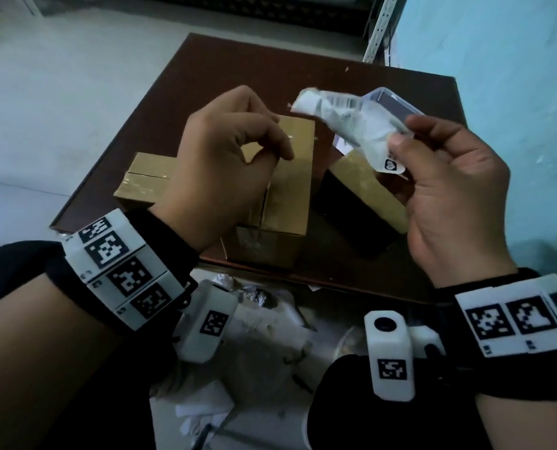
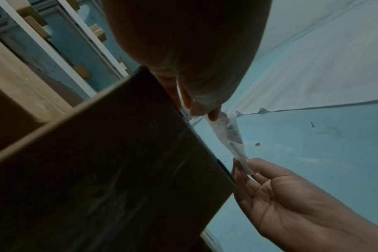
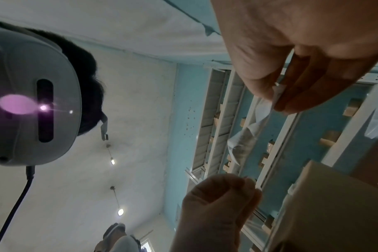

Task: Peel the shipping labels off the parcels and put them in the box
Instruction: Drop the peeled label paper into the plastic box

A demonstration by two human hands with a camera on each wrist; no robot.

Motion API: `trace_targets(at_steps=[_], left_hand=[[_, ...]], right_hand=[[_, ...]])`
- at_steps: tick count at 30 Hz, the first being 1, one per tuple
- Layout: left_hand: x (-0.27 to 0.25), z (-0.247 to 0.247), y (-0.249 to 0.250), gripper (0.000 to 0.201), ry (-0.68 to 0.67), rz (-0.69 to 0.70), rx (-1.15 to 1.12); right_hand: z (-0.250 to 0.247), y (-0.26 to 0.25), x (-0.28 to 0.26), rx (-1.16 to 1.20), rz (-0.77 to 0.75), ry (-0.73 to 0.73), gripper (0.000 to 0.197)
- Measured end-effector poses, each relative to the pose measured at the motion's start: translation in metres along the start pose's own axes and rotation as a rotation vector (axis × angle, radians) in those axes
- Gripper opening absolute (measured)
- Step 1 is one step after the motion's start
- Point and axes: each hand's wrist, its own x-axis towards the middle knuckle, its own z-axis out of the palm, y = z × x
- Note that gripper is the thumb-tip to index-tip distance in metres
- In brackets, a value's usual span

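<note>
Pinching the crumpled label [image 1: 351, 125] between thumb and fingers, the right hand [image 1: 449, 196] holds it in the air, long axis running up-left, beside the clear box [image 1: 397, 95] beyond. The left hand [image 1: 225, 157], loosely curled and empty, hovers over the parcels [image 1: 286, 190] on the counter [image 1: 238, 66].
</note>
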Motion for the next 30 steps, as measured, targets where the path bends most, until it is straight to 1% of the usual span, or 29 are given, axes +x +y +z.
trace_targets(at_steps=[2,5,7,10,14,17,18,20,24,26,27,29,30], left_hand=[[0.002,0.002,0.003,0.008,-0.011,-0.023,-0.006],[0.003,0.008,0.007,0.011,-0.135,-0.066,0.015],[0.002,0.013,0.010,0.010,-0.185,-0.093,0.046],[0.003,0.018,0.015,0.010,-0.170,-0.120,0.059],[0.004,0.026,0.019,0.011,-0.171,-0.163,0.041],[0.006,0.034,0.019,0.015,-0.156,-0.185,0.036],[0.007,0.036,0.020,0.016,-0.149,-0.193,0.034],[0.009,0.040,0.021,0.016,-0.142,-0.193,0.029],[0.011,0.048,0.022,0.015,-0.130,-0.198,0.028],[0.012,0.050,0.022,0.017,-0.120,-0.211,0.028],[0.012,0.050,0.022,0.018,-0.118,-0.220,0.026],[0.012,0.050,0.023,0.018,-0.124,-0.235,0.018],[0.012,0.049,0.023,0.018,-0.129,-0.241,0.015]], right_hand=[[-0.005,-0.002,0.002,0.016,0.051,0.017,0.016],[-0.012,-0.003,0.006,0.037,0.135,0.039,0.019],[-0.016,-0.004,0.011,0.053,0.160,0.092,0.024],[-0.022,-0.007,0.019,0.074,0.183,0.195,0.026],[-0.029,-0.003,0.032,0.163,0.227,0.342,0.029],[-0.035,0.002,0.043,0.237,0.246,0.397,0.031],[-0.036,0.004,0.046,0.250,0.261,0.404,0.031],[-0.036,0.007,0.049,0.233,0.292,0.398,0.024],[-0.030,0.013,0.049,0.068,0.354,0.301,0.026],[-0.028,0.014,0.049,0.001,0.366,0.292,0.017],[-0.028,0.014,0.049,-0.017,0.349,0.289,0.015],[-0.027,0.015,0.049,-0.010,0.284,0.303,0.034],[-0.026,0.015,0.049,0.007,0.251,0.300,0.039]])
